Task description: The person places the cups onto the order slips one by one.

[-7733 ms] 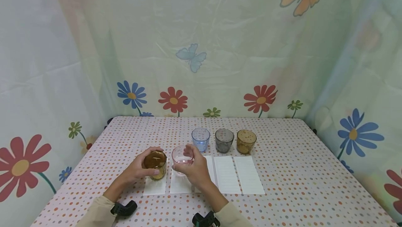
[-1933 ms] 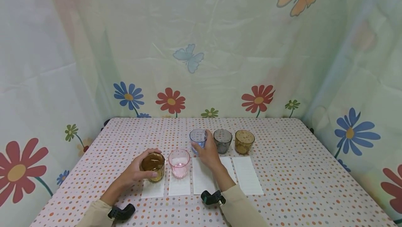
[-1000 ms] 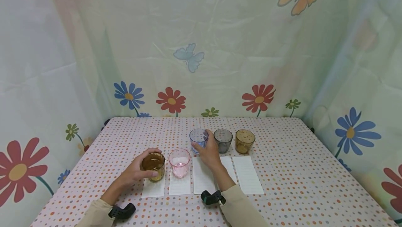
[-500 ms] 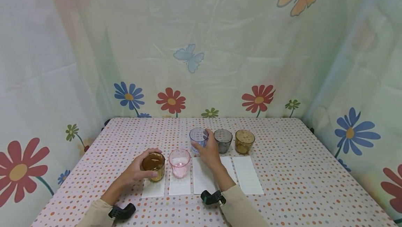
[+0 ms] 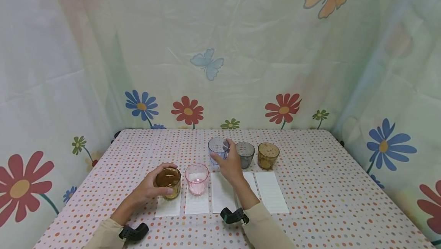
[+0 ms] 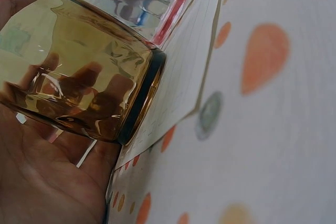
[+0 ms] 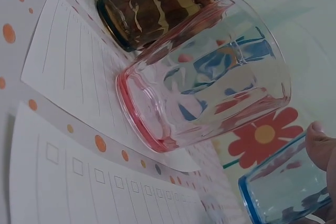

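My left hand (image 5: 150, 186) grips an amber glass (image 5: 169, 182), fingers behind it and thumb across its near side. In the left wrist view this amber glass (image 6: 89, 61) stands upright on a lined paper slip (image 6: 178, 82). My right hand (image 5: 231, 166) holds a blue glass (image 5: 218, 151) from its right side, thumb on the near wall; the glass looks raised slightly off the table. Between the hands a clear pink glass (image 5: 196, 180) stands untouched on the second slip. In the right wrist view the blue glass (image 7: 286, 182) is partly cut off by the frame edge.
Right of the blue glass stand a grey glass (image 5: 245, 155), close to my right fingers, and another amber glass (image 5: 268, 156). Several white lined slips lie in a row, among them the rightmost slip (image 5: 272, 193). A dotted cloth covers the table (image 5: 317, 203).
Earlier my right hand let go of the pink glass on the second slip and moved to the blue glass. Just now the blue glass has risen a little. My left hand stays put.
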`<act>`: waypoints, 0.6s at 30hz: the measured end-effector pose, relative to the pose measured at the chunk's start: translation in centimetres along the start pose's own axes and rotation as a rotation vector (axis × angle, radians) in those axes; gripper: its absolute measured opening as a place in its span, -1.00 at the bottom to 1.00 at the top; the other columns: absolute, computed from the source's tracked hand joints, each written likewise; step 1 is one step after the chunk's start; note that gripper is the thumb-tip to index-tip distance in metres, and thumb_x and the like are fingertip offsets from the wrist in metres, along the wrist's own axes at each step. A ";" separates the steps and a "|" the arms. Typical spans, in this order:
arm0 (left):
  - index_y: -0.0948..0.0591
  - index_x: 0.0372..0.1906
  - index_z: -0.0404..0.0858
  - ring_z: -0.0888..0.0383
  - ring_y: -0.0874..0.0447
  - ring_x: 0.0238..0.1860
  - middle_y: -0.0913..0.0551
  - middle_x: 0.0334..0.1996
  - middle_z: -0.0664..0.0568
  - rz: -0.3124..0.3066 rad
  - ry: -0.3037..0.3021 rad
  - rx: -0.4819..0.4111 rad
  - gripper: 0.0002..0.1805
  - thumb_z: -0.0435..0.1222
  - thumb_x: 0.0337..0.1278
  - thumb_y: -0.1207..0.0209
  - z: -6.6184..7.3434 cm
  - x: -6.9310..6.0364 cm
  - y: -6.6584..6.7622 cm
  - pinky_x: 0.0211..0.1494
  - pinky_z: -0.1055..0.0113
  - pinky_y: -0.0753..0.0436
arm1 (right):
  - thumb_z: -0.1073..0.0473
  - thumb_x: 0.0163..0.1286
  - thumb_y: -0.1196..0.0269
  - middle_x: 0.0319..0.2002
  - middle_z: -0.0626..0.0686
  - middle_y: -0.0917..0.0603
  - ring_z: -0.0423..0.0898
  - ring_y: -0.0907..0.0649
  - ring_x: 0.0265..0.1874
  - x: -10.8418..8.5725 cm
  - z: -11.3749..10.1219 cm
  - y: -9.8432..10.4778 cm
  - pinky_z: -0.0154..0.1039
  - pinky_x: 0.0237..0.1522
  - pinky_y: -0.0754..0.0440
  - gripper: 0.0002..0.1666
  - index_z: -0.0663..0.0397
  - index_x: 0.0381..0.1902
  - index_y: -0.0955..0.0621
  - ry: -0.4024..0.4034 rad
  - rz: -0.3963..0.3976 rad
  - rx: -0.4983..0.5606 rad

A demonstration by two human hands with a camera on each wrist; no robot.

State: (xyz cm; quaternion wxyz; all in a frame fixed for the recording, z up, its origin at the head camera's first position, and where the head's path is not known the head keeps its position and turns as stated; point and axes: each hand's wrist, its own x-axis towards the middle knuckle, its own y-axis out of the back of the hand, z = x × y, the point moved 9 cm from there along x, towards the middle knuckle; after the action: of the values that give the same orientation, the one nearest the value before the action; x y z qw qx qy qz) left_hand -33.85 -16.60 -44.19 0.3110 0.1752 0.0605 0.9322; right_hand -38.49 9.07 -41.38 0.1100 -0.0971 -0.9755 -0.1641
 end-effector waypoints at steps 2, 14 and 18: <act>-0.17 0.44 -0.53 -0.04 -0.58 0.25 -0.48 0.23 -0.42 0.001 0.004 0.000 -0.24 -0.44 0.22 -0.26 0.0 0.0 0.0 0.28 0.23 -0.58 | 0.05 0.33 -0.42 0.44 0.28 -0.38 0.26 -0.37 0.43 0.0 -0.2 0.1 0.11 0.44 -0.31 -0.04 0.17 0.53 -0.20 0.001 0.003 -0.003; -0.20 0.43 -0.50 0.00 -0.57 0.26 -0.44 0.22 -0.51 -0.020 -0.045 -0.032 -0.29 -0.50 0.24 -0.23 0.7 0.0 -0.2 0.29 0.22 -0.57 | 0.04 0.32 -0.43 0.45 0.25 -0.37 0.27 -0.36 0.43 -0.2 -0.7 0.5 0.15 0.42 -0.33 -0.01 0.19 0.53 -0.20 0.015 -0.023 0.035; -0.15 0.43 -0.57 0.00 -0.57 0.26 -0.43 0.22 -0.53 -0.020 -0.037 -0.028 -0.26 -0.48 0.25 -0.24 0.8 0.0 -0.3 0.29 0.22 -0.57 | 0.03 0.32 -0.44 0.44 0.25 -0.39 0.29 -0.37 0.42 -0.3 -1.0 0.8 0.17 0.39 -0.37 -0.02 0.19 0.53 -0.21 0.027 -0.022 0.023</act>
State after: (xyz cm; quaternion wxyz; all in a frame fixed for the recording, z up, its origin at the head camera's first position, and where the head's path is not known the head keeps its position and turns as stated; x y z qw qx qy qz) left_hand -33.42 -16.32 -43.55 0.3238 0.1873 0.0436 0.9264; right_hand -37.80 9.46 -40.25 0.1226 -0.0830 -0.9767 -0.1554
